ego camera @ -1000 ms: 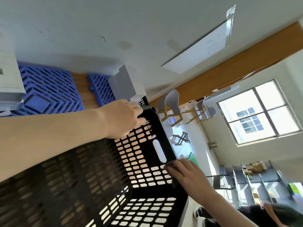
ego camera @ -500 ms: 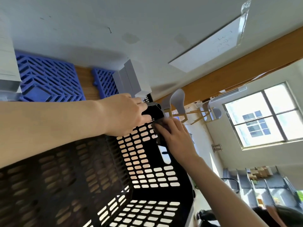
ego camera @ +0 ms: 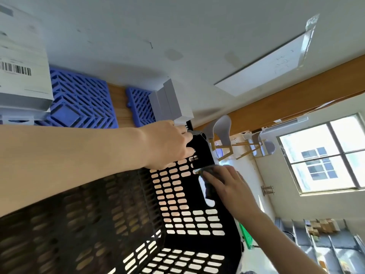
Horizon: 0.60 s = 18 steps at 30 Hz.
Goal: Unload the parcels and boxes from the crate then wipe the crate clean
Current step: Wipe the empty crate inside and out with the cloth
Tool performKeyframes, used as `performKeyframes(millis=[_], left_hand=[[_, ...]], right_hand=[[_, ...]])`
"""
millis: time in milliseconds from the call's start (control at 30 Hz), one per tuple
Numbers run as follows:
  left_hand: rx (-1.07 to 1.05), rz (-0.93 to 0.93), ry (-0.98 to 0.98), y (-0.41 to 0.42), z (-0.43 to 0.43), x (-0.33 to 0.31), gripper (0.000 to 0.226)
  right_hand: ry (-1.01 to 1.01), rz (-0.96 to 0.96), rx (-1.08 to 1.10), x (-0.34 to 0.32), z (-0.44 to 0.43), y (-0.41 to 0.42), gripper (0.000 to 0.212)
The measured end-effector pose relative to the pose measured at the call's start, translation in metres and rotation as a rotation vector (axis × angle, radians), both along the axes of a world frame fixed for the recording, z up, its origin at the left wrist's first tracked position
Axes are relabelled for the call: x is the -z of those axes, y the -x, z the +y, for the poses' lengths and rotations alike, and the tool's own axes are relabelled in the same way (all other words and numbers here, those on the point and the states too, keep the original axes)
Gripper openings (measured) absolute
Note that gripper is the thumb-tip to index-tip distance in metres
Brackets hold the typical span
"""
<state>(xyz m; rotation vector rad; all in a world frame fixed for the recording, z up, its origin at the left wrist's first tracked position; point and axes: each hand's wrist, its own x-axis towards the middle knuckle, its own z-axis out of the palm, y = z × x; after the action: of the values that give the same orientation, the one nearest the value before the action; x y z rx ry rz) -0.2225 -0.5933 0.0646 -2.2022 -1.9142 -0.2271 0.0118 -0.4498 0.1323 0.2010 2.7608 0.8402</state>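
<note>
The view is strongly tilted. A black perforated plastic crate [ego camera: 177, 224] fills the lower middle, and I look into its hollow inside. My left hand [ego camera: 167, 144] grips the crate's far corner at the rim. My right hand [ego camera: 229, 186] presses a dark cloth [ego camera: 210, 189] against the crate's side wall, over the handle slot. White and grey boxes [ego camera: 170, 100] stand just beyond the crate's corner. A white parcel with a barcode label [ego camera: 21, 62] lies at the upper left.
Blue lattice pallets [ego camera: 83, 99] lie on a wooden floor under the boxes. A white wall runs along the top. Grey chairs with wooden legs [ego camera: 223, 131] stand past the crate, a window [ego camera: 324, 155] is at the right, and shelving with cartons sits at lower right.
My right hand with the cloth went up the crate's side wall to the corner, then came back down to the handle slot. My left hand kept its grip on the corner.
</note>
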Motion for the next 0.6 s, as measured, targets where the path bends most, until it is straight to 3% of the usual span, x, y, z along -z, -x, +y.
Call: performKeyframes(millis=[133,267,433,600], left_hand=[[-0.001,-0.002,-0.031,0.002,0.002,0.002,0.037],[0.004,-0.028,-0.039,0.002,0.001,0.001,0.034],[0.0,-0.029,-0.019,0.002,0.0,0.0,0.037],[0.009,-0.094,-0.025,0.002,-0.002,-0.003,0.034]], right_hand=[[-0.048,0.154,-0.042,0.016,0.016,0.074,0.05],[-0.032,0.176,-0.068,0.019,0.015,0.063,0.048],[0.075,-0.03,0.029,-0.002,-0.005,-0.04,0.056],[0.141,-0.252,0.052,-0.023,-0.02,-0.104,0.045]])
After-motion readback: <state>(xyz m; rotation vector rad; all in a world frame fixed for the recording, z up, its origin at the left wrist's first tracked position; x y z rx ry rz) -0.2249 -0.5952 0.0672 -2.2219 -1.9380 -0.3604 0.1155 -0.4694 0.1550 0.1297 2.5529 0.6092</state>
